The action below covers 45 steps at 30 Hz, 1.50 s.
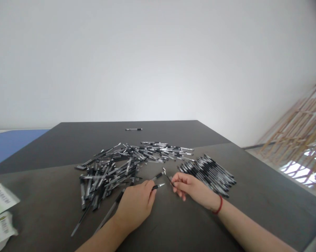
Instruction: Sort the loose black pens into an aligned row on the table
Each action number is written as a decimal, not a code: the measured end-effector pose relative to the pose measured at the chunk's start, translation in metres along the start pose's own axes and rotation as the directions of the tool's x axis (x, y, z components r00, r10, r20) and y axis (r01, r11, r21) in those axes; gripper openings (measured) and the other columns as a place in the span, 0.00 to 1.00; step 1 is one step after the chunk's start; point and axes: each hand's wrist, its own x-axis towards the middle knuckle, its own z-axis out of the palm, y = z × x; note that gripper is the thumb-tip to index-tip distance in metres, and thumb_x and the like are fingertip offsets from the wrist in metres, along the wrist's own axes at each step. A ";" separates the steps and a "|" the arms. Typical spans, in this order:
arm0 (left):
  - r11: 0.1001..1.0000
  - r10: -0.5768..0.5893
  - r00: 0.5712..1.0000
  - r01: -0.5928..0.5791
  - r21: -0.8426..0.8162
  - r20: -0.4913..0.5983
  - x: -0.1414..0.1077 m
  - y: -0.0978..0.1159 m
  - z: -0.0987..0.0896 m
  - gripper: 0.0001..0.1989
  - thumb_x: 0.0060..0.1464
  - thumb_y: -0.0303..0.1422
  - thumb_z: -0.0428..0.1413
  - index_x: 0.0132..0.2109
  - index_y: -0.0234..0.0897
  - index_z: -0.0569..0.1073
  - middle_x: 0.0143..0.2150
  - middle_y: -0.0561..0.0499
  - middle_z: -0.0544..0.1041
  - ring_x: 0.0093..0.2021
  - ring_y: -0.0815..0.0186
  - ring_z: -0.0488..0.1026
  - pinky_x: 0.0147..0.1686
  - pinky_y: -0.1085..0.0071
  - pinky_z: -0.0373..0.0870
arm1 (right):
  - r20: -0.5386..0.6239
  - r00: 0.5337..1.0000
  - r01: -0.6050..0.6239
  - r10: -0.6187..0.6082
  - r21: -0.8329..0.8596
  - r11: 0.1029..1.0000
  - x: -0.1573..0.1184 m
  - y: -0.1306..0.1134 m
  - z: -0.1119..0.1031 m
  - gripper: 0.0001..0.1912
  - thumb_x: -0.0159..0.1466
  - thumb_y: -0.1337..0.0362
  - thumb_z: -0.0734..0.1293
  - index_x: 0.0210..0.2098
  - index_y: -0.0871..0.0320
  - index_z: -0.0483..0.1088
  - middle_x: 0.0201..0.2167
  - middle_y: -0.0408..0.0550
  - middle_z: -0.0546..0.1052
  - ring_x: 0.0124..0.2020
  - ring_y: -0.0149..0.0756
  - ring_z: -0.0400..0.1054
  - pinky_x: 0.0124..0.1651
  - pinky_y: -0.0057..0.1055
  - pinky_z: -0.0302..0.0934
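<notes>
My left hand (137,201) is closed around a gel pen (158,186), whose dark grip and silver tip stick out toward the right. Just across from that tip, my right hand (185,185) pinches a slim dark piece with a shiny end (167,176); whether it is a cap or a refill I cannot make out. Another pen (158,175) lies on the table just beyond my left fingers. Left of my hands spreads a loose pile of black and clear pens (108,175). Beside my right hand, many pens (209,173) lie side by side in a neat row.
The dark table (168,227) runs up to a white wall. One lone pen (134,129) lies near its far edge. Green and white packets with barcodes (2,197) are at the left edge. A wooden rack (299,129) stands on the floor at right.
</notes>
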 end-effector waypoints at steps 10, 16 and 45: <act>1.000 0.016 0.999 -0.015 -0.024 0.028 -0.001 -0.002 0.000 0.09 0.60 0.31 0.43 0.39 0.40 0.68 0.34 0.52 0.74 0.35 0.64 0.73 0.33 0.70 0.64 | -0.073 0.976 0.148 -0.204 -0.465 0.873 -0.006 0.009 0.001 0.03 0.59 0.70 0.62 0.32 0.58 0.68 0.24 0.38 0.67 0.26 0.26 0.60 0.28 0.23 0.53; 0.998 0.062 0.997 -0.061 -0.028 0.038 -0.002 0.000 0.002 0.09 0.61 0.32 0.43 0.39 0.42 0.68 0.34 0.53 0.73 0.35 0.65 0.72 0.33 0.70 0.63 | -0.064 0.978 0.151 -0.200 -0.449 0.881 -0.010 0.005 0.004 0.04 0.61 0.69 0.62 0.33 0.58 0.68 0.25 0.39 0.68 0.27 0.27 0.61 0.30 0.23 0.54; 0.975 0.208 0.978 -0.208 0.073 0.005 -0.012 0.002 0.013 0.13 0.60 0.26 0.43 0.47 0.40 0.69 0.42 0.48 0.74 0.42 0.62 0.70 0.39 0.67 0.68 | -0.022 0.947 0.259 -0.322 -0.544 0.798 -0.012 0.009 0.018 0.03 0.61 0.70 0.63 0.34 0.57 0.68 0.32 0.44 0.73 0.35 0.32 0.67 0.39 0.26 0.58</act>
